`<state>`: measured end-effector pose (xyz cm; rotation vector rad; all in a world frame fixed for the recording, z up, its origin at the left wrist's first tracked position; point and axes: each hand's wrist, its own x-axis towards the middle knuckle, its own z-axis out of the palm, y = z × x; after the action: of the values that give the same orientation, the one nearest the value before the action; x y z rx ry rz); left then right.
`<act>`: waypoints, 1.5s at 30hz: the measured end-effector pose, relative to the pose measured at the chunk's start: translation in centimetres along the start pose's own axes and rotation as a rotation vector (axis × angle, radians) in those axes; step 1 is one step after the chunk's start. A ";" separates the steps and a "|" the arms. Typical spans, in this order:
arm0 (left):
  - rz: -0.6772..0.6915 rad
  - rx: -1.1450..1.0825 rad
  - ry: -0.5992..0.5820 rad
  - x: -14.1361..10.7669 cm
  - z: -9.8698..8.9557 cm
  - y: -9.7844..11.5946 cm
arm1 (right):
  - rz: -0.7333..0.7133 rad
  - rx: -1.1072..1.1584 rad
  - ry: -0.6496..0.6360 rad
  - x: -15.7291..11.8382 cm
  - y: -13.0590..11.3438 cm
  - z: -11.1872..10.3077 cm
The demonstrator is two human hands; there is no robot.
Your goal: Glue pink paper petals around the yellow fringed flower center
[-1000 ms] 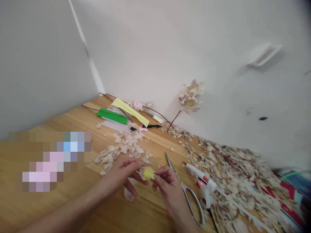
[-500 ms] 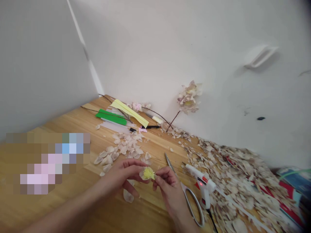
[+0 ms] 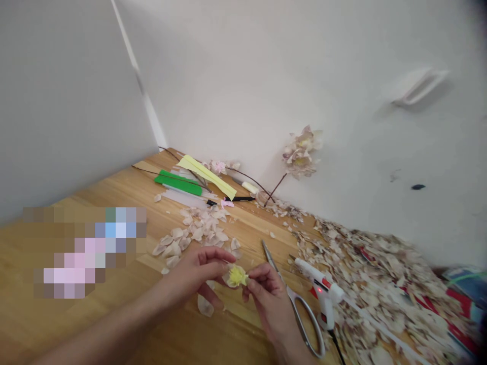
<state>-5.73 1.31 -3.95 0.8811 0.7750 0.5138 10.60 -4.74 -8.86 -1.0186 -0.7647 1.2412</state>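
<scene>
A small flower with a fringed yellow centre point(image 3: 237, 276) and a pale, see-through petal point(image 3: 230, 281) against it is between my hands, over the table. My right hand point(image 3: 268, 294) pinches the flower's narrow base. From the other side, my left hand point(image 3: 209, 274) holds the petal at its edge with thumb and fingertips; its lower fingers hang loose. Below the left hand, a single loose petal point(image 3: 206, 306) lies on the wood. Scissors point(image 3: 291, 294) lie partly behind my right hand, and a white glue gun point(image 3: 319, 286) with a lit red light is to their right.
A heap of dry petals point(image 3: 373, 274) covers the table's right side; paler petals point(image 3: 198, 228) lie beyond my hands. Farther back are green paper point(image 3: 178, 183), yellow paper point(image 3: 207, 176), a black pen point(image 3: 239, 198) and a flower stem point(image 3: 302, 152) standing near the wall. A blurred-out patch covers the left.
The whole scene has shifted slightly to the right in view. Both hands keep their hold on the yellow flower and its petal, with the yellow fringe now turned a little more into view.
</scene>
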 end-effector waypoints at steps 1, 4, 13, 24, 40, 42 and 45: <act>0.001 0.001 0.001 0.0 0.0 0.0 | 0.002 0.000 0.000 0.0 0.0 0.0; 0.004 0.003 0.010 0.0 0.0 0.1 | 0.007 0.002 0.004 0.0 0.0 0.1; 0.004 0.001 -0.003 -0.2 0.0 0.1 | 0.012 -0.006 -0.005 -0.2 0.1 -0.1; -0.016 -0.028 -0.018 0.2 -0.3 -0.2 | -0.012 -0.015 0.014 -0.3 0.0 0.2; -0.054 -0.063 -0.040 0.2 -0.4 -0.1 | 0.008 0.010 -0.027 -0.1 0.1 0.0; -0.049 -0.066 -0.041 0.1 -0.4 0.0 | 0.021 0.025 -0.027 -0.1 0.1 0.0; -0.042 -0.088 -0.042 0.0 -0.3 0.1 | 0.048 0.064 -0.016 -0.2 0.0 0.3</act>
<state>-5.97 1.55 -3.99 0.7902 0.7261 0.4877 10.33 -4.86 -8.72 -0.9808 -0.7118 1.3078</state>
